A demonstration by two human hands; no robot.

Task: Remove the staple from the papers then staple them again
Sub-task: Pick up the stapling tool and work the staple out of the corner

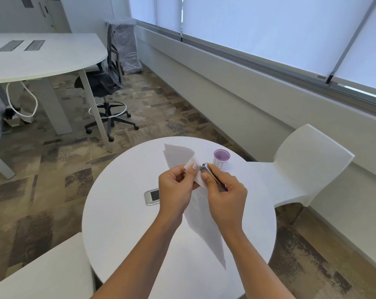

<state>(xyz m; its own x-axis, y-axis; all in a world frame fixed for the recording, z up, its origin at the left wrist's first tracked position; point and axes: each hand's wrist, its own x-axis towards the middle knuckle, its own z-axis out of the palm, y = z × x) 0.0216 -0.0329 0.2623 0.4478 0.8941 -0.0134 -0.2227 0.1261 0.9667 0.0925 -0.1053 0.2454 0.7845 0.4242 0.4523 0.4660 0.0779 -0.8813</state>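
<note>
- Head view: left hand (176, 186) pinches the papers (195, 175) by their corner, steadying it.
- Right hand (223, 190) fingers clamp a small metal stapler (210, 175) at that corner.

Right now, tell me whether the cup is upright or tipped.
Upright. The cup stands on the round table, its open purple rim facing up, just beyond the right hand.

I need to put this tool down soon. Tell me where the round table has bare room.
The round table is bare on its near-left part, between the grey power outlet and the near rim, and along its right edge beside the white chair. It is crowded at the middle and far side: papers, both hands, cup.
</note>
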